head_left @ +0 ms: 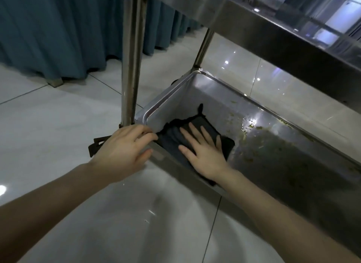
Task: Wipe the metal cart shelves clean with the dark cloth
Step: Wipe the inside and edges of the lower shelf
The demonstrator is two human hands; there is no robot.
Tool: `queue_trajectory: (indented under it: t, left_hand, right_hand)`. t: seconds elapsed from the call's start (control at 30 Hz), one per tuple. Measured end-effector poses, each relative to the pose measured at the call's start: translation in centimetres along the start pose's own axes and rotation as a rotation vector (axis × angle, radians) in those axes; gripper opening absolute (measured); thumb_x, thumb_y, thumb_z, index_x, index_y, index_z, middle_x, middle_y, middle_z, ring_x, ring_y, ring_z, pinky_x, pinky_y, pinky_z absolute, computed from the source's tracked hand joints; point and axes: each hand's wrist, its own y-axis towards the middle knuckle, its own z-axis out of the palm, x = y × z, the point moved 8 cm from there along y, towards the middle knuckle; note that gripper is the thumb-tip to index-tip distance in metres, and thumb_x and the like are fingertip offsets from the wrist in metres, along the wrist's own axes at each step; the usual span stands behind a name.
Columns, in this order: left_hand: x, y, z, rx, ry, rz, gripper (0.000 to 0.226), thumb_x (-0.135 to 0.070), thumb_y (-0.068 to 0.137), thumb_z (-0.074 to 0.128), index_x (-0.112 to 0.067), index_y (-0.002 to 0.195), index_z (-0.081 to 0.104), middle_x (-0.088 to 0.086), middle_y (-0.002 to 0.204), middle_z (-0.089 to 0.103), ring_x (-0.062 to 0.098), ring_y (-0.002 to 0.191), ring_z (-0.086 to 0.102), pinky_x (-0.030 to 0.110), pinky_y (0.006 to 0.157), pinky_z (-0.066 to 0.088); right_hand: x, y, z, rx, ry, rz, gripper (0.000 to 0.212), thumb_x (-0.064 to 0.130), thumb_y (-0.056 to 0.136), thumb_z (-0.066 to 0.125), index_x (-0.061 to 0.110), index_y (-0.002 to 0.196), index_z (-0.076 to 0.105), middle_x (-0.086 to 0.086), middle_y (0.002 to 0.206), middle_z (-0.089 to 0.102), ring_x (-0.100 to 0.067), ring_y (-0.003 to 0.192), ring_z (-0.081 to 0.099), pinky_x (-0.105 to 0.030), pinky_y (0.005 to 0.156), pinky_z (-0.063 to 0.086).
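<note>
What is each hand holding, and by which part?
Right hand presses flat on the dark cloth, gripping nothing. Left hand rests on the bottom shelf at its corner rim, fingertips by the cloth's edge.

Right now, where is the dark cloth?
In the head view the dark cloth lies in the near left corner of the bottom shelf, pressed flat under the right hand, beside the left hand on the rim.

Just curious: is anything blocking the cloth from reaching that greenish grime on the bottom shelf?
Nothing visible does. The right hand presses the dark cloth in a corner of the bottom shelf; only bare metal lies between it and the greenish grime. The left hand rests on the rim, outside that path.
</note>
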Motion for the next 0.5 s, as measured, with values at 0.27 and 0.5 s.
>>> queue_trajectory:
  t: [0.27,0.5]
  left_hand:
    - [0.4,0.2,-1.1,-0.158,-0.019,-0.017,0.032,-0.033,0.091,0.049,-0.009,0.102,0.066,0.004,0.097,0.066,0.028,0.095,0.062,0.038,0.092,0.043]
    - [0.5,-0.4,-1.2,-0.150,-0.033,0.027,0.033,-0.035,0.093,0.050,-0.008,0.106,0.065,0.002,0.095,0.062,0.024,0.092,0.060,0.035,0.088,0.042]
  right_hand:
    - [0.1,2.1,-0.6,-0.024,-0.007,0.000,0.055,0.066,0.095,0.017,0.054,0.149,0.013,0.022,0.162,0.003,-0.013,0.150,-0.003,-0.057,0.117,-0.004]
    - [-0.2,8.0,-0.8,0.006,0.006,0.112,0.061,0.068,0.096,0.019,0.048,0.152,0.007,0.015,0.163,-0.003,-0.021,0.151,-0.004,-0.060,0.116,-0.008]
